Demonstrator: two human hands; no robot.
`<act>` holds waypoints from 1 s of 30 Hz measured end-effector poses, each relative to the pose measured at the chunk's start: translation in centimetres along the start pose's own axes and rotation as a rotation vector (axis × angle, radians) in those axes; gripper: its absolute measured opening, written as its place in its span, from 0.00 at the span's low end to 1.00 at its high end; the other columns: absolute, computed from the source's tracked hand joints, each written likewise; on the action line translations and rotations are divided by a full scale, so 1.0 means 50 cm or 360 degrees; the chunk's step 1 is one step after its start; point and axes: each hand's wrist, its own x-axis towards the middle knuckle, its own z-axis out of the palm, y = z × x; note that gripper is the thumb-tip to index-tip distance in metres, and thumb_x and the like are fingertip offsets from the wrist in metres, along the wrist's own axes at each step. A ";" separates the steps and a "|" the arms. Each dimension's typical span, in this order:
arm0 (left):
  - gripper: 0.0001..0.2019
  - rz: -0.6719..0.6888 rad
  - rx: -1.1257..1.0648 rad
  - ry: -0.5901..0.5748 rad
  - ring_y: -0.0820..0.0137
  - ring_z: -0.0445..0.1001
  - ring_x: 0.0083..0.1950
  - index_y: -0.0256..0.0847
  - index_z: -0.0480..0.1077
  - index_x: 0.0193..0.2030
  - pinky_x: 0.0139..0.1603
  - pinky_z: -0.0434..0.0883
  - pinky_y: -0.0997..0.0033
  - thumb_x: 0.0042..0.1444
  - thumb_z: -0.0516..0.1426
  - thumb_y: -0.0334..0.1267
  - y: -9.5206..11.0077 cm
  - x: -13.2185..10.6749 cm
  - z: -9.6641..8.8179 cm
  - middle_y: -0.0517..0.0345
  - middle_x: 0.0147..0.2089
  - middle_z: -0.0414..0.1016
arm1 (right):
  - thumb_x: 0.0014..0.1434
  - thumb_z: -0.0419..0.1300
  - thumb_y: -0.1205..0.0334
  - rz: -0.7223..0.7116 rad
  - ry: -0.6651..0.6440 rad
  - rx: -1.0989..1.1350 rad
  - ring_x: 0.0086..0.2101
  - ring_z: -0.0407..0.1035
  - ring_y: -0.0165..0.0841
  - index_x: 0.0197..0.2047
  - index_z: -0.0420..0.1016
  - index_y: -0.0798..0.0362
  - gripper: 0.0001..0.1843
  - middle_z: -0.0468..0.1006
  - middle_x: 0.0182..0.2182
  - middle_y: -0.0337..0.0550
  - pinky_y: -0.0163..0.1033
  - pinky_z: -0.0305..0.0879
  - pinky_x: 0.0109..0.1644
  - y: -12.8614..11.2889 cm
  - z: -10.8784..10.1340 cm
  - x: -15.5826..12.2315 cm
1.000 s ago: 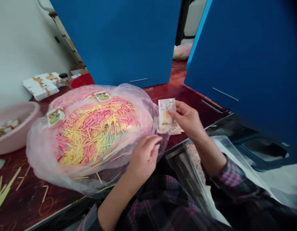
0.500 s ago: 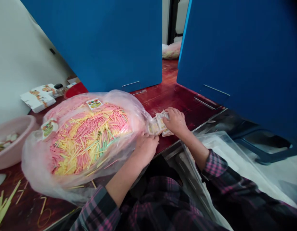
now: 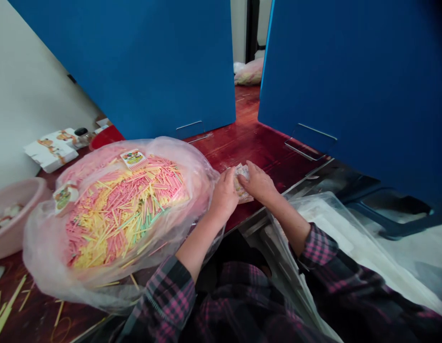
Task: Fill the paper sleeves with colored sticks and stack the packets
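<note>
Between my two hands is a small stack of printed paper packets, standing at the table's front edge beside the bag. My left hand is closed against the left side of the stack. From the right, my right hand grips it, thumb across the face. The fingers partly hide the packets. Close by on the left, a big clear plastic bag lies open, full of thin pink, yellow and green sticks. Two similar printed packets rest on it, one near the back and one at the left.
Blue panels on wire feet stand behind the dark red table. A pink basin, white boxes and a red container are at the left. A plastic-lined bin sits below the right edge.
My left hand has moved up and right and now presses against the packets, which are gathered closer together. The view has shifted slightly.
</note>
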 end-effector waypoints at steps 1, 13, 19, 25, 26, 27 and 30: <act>0.28 -0.0085 0.0055 -0.0042 0.56 0.71 0.66 0.41 0.64 0.65 0.66 0.68 0.48 0.58 0.51 0.23 -0.013 0.001 0.002 0.40 0.64 0.72 | 0.66 0.53 0.54 0.0014 -0.0006 -0.0006 0.62 0.67 0.53 0.70 0.60 0.63 0.33 0.69 0.65 0.63 0.54 0.63 0.64 0.001 0.000 0.000; 0.14 -0.0452 0.0892 -0.0542 0.53 0.81 0.41 0.36 0.72 0.54 0.39 0.72 0.60 0.63 0.53 0.34 -0.043 0.009 -0.005 0.37 0.41 0.82 | 0.66 0.53 0.44 0.0195 -0.0189 0.0060 0.69 0.55 0.56 0.73 0.54 0.65 0.42 0.60 0.70 0.67 0.59 0.55 0.69 0.021 -0.017 0.009; 0.25 -0.0620 0.0994 -0.0694 0.48 0.79 0.55 0.25 0.63 0.65 0.51 0.72 0.57 0.63 0.54 0.36 -0.013 0.033 -0.005 0.26 0.53 0.79 | 0.62 0.52 0.32 0.0349 -0.0434 0.0048 0.68 0.57 0.59 0.75 0.49 0.65 0.53 0.57 0.71 0.71 0.60 0.57 0.68 0.027 -0.035 0.025; 0.30 -0.0728 0.1013 -0.0761 0.47 0.75 0.60 0.23 0.56 0.70 0.57 0.70 0.56 0.65 0.53 0.38 0.005 0.041 -0.007 0.24 0.58 0.75 | 0.61 0.54 0.32 0.0330 -0.0467 0.0006 0.66 0.62 0.59 0.75 0.48 0.67 0.55 0.61 0.69 0.70 0.56 0.59 0.67 0.022 -0.048 0.026; 0.30 -0.0744 0.1010 -0.0758 0.47 0.74 0.61 0.23 0.56 0.69 0.58 0.69 0.56 0.65 0.54 0.38 0.008 0.042 -0.006 0.24 0.58 0.75 | 0.61 0.54 0.32 0.0321 -0.0459 0.0008 0.65 0.62 0.58 0.75 0.49 0.66 0.55 0.62 0.68 0.70 0.55 0.59 0.67 0.021 -0.048 0.025; 0.30 -0.0759 0.1004 -0.0752 0.47 0.74 0.62 0.23 0.57 0.69 0.58 0.69 0.57 0.64 0.54 0.39 0.011 0.041 -0.006 0.24 0.58 0.75 | 0.61 0.54 0.33 0.0313 -0.0449 0.0011 0.65 0.63 0.58 0.74 0.49 0.66 0.54 0.63 0.68 0.69 0.54 0.59 0.66 0.020 -0.048 0.024; 0.28 -0.0815 0.0968 -0.0715 0.50 0.74 0.62 0.27 0.59 0.67 0.59 0.69 0.60 0.63 0.55 0.39 0.016 0.039 -0.004 0.28 0.58 0.75 | 0.62 0.54 0.35 0.0281 -0.0432 -0.0002 0.64 0.65 0.58 0.74 0.50 0.65 0.51 0.65 0.67 0.68 0.55 0.61 0.65 0.012 -0.046 0.020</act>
